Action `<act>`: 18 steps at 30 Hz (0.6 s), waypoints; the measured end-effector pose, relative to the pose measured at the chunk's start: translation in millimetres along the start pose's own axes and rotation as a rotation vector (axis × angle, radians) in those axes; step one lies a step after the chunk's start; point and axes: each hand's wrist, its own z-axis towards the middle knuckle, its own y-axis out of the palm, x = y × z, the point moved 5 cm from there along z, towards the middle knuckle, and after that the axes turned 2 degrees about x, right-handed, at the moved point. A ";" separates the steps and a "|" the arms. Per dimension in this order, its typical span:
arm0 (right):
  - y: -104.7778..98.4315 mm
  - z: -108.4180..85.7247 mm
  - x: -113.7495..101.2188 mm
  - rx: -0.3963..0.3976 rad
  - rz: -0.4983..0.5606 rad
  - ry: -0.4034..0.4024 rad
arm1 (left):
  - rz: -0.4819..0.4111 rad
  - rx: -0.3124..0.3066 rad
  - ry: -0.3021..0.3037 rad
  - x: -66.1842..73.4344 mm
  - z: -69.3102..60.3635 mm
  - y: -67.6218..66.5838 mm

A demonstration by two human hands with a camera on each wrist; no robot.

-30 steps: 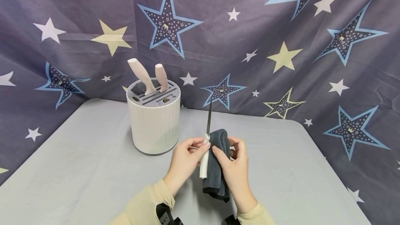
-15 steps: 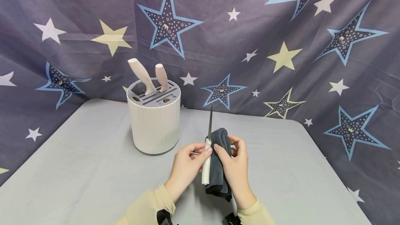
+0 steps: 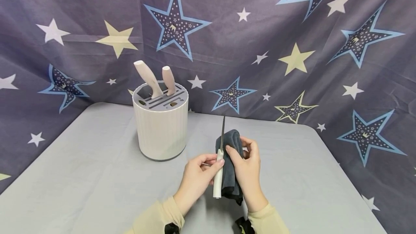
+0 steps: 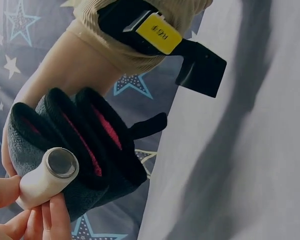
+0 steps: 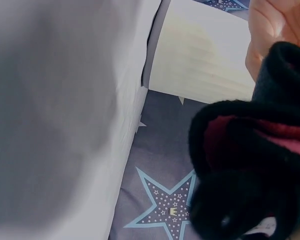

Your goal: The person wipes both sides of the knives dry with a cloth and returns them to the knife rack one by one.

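Observation:
My left hand pinches the white handle of a knife between thumb and fingers. Its thin dark blade points away from me, edge-on to the head camera. Against the knife's right side lies a folded dark grey cloth, which my right hand grips with the thumb in front. In the left wrist view the knife's round metal end cap faces the camera, beside the cloth's layered folds, red inside. The right wrist view shows the cloth close up; the blade is out of sight there.
A cream ribbed knife block with a grey slotted top stands on the grey-covered table, left of my hands. Two pale pink knife handles rise from it. A star-patterned curtain hangs behind the table.
The knife and my left hand have come toward me and slightly right. The cloth and my right hand have shifted a little away from me and right, so the cloth now lies further up along the blade.

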 end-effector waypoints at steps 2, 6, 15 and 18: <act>0.0 2.0 0.1 0.010 0.007 0.000 | 0.004 -0.005 0.003 -0.4 -1.0 0.9; -0.6 6.8 -1.7 0.027 0.031 0.001 | 0.018 -0.016 0.007 -0.6 -2.4 2.5; -2.1 13.2 -5.4 0.034 0.033 -0.019 | 0.014 -0.025 0.002 -2.7 -1.2 5.5; -1.8 10.4 -4.2 0.029 0.026 -0.017 | 0.016 -0.022 0.001 -3.6 -0.1 4.8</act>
